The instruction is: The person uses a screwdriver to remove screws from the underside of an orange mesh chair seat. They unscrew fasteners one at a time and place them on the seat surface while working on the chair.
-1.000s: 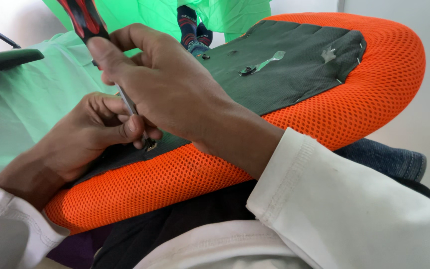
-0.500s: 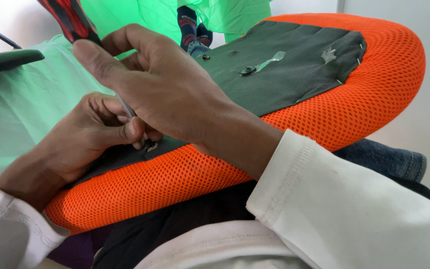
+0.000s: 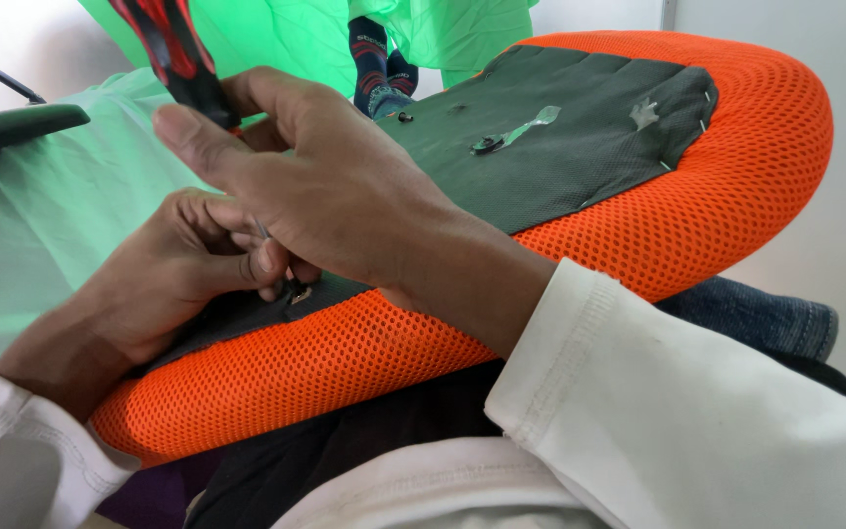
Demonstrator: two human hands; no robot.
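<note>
An upturned orange mesh chair seat (image 3: 736,186) lies across my lap, with a dark fabric underside panel (image 3: 580,127). My right hand (image 3: 345,186) grips a screwdriver with a red and black handle (image 3: 173,54), shaft pointing down to a small metal fastener (image 3: 298,292) at the panel's near edge. My left hand (image 3: 178,274) pinches the shaft's tip and steadies it at that fastener. The tip itself is hidden by my fingers.
A washer with a strip of clear tape (image 3: 511,135) and a torn tape patch (image 3: 643,113) sit on the panel. Green cloth (image 3: 51,206) covers the left. A black armrest (image 3: 12,122) is at far left. Another person's socked feet (image 3: 379,69) are beyond the seat.
The screwdriver handle has tilted a little further left and up out of frame. My right hand's fingers shifted round the handle. My left hand stayed at the fastener.
</note>
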